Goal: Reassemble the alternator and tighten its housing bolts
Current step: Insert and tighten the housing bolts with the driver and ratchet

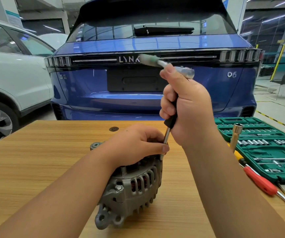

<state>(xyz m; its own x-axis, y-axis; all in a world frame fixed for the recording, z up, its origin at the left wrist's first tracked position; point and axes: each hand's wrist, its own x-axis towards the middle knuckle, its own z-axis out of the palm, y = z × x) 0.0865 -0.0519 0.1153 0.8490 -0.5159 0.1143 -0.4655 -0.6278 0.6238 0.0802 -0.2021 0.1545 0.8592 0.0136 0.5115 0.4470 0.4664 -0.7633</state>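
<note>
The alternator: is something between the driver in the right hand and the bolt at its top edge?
Nothing visible. The right hand grips the driver, whose shaft runs down to the top edge of the alternator. The left hand rests there and its fingers pinch the shaft, hiding the bolt.

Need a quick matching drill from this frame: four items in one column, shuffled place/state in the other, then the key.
Items:
1. alternator
2. socket driver
3. red-handled screwdriver
4. green socket case

Place/state:
A. lying open at the table's right edge
B. gripped by the right hand, its tip down at the housing
C. on the table under the left hand
D. lying loose beside the case

Pairs: 1-C, 2-B, 3-D, 4-A
</note>
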